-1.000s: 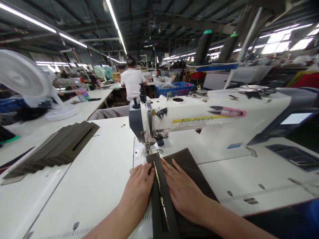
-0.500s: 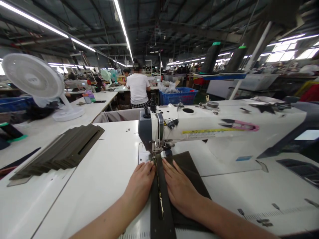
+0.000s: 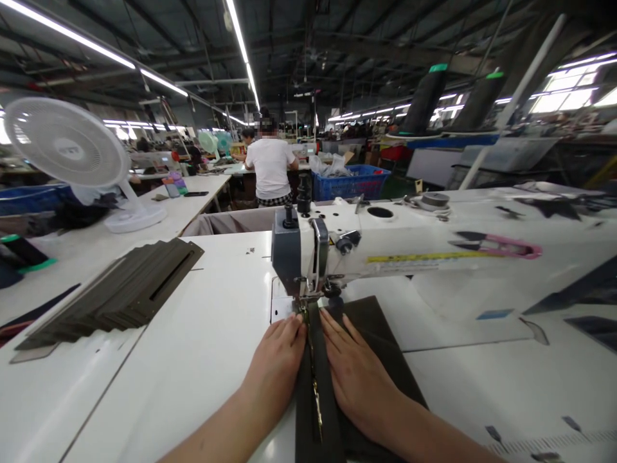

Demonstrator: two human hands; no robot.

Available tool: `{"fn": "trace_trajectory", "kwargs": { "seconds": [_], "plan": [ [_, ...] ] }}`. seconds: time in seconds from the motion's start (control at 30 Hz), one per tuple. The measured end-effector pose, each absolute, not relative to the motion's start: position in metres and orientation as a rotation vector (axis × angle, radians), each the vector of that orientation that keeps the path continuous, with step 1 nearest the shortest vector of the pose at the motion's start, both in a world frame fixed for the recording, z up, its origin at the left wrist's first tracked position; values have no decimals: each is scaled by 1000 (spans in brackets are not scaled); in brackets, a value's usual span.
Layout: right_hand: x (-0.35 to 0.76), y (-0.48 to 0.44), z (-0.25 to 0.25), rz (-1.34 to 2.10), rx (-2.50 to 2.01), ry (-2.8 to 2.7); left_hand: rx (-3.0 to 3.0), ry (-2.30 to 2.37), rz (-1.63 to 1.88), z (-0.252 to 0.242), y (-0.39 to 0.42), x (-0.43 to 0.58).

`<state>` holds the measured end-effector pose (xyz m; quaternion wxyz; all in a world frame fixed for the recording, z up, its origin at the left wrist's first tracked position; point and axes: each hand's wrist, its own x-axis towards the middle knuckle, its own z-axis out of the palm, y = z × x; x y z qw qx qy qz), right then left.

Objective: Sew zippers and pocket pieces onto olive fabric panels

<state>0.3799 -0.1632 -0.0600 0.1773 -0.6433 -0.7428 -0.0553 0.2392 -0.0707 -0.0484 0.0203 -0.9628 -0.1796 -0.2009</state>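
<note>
A dark olive fabric piece with a gold-toothed zipper (image 3: 315, 392) runs lengthwise under the presser foot (image 3: 308, 296) of a white sewing machine (image 3: 414, 241). My left hand (image 3: 276, 363) is at the left edge of this piece, fingers bent and close together, thumb by the index finger; its fingertips sit just before the foot. On the right side my right hand (image 3: 359, 373) lies flat with fingers stretched forward, pressing the fabric. Beneath that hand a wider dark panel (image 3: 380, 328) spreads to the right. The needle point cannot be made out.
Left of the machine lies a fanned stack of dark slotted panels (image 3: 130, 283). A white fan (image 3: 67, 145) stands beyond it. Pink-handled thread snips (image 3: 506, 245) rest on the machine arm, with thread cones (image 3: 424, 99) behind. A person in a white shirt (image 3: 272, 167) sits ahead near a blue basket (image 3: 349, 183).
The view has shifted slightly, so the machine appears further right and nearer. Both hands stay beside the zipper in front of the foot, with little movement relative to it.
</note>
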Motion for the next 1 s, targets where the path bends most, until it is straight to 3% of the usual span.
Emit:
{"fn": "trace_trajectory", "kwargs": {
  "seconds": [0.53,1.0],
  "plan": [
    [382,-163,-60,-235,-1843,-2198,-3007,-505,-596,-50,-68,238],
    [381,-161,-56,-102,-1875,-2110,-2940,-483,-502,-48,-63,242]
  ]
}}
